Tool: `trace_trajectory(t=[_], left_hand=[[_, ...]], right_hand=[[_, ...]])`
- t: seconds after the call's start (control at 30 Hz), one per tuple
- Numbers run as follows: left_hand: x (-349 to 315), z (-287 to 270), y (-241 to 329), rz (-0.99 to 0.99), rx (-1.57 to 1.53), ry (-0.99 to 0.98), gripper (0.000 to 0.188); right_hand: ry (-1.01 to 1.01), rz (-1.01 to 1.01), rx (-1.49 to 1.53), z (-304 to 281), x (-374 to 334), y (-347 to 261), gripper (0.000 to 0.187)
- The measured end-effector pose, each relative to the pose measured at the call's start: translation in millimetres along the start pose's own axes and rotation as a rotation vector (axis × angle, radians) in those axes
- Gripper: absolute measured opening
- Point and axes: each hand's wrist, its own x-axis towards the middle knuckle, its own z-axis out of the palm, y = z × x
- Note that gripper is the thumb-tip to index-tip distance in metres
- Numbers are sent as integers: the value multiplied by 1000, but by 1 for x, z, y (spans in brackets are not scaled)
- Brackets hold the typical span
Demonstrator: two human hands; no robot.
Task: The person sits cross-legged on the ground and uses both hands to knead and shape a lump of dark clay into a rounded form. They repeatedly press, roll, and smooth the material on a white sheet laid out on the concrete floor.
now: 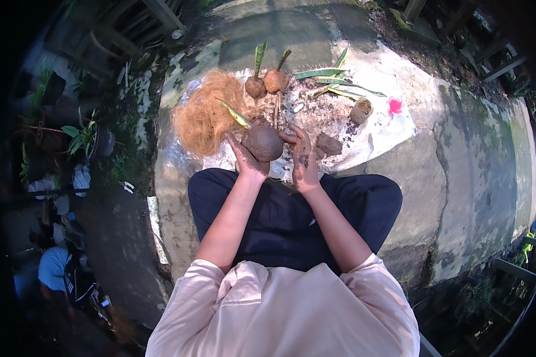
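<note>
A smooth ball of dark brown mud (264, 144) rests in my left hand (249, 159), whose fingers and palm cup it from the left and below. A variegated snake plant leaf (234, 113) slants up and left from the ball's top. My right hand (304, 162) is at the ball's right side, fingers loosely stretched and smeared with mud; their tips are close to the ball, and I cannot tell whether they touch. Just right of that hand sits a rough lump of mud (328, 144). Beyond, two finished-looking balls, one dark brown (255, 88) and one reddish (276, 81), each hold an upright leaf.
A heap of tan fibre (207, 113) lies left on a white sheet (393, 132). Several cut snake plant leaves (339, 80), a small round container (361, 110) and a bright pink item (394, 106) are on the right. A person (55, 269) is at lower left.
</note>
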Motion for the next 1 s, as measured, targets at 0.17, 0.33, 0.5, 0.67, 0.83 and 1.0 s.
trace_trajectory(t=[0.17,0.33,0.5,0.67,0.83,1.0], left_hand=[[-9,12,6,-159,-48,-202,94],[-23,44,11,-61,45,-411,100],[-20,53,24,5,-64,-377,88],[-9,57,35,144,-52,-207,98],[-22,55,36,322,8,-203,90],[-33,33,28,112,2,-191,86]], right_hand=[[143,-344,-375,7,32,-26,47],[65,-419,-559,16,50,-49,50],[-43,-345,-365,28,42,-69,64],[-10,-428,-113,33,26,-66,76],[-26,-116,454,31,22,-71,79],[78,-165,-35,46,10,-68,67]])
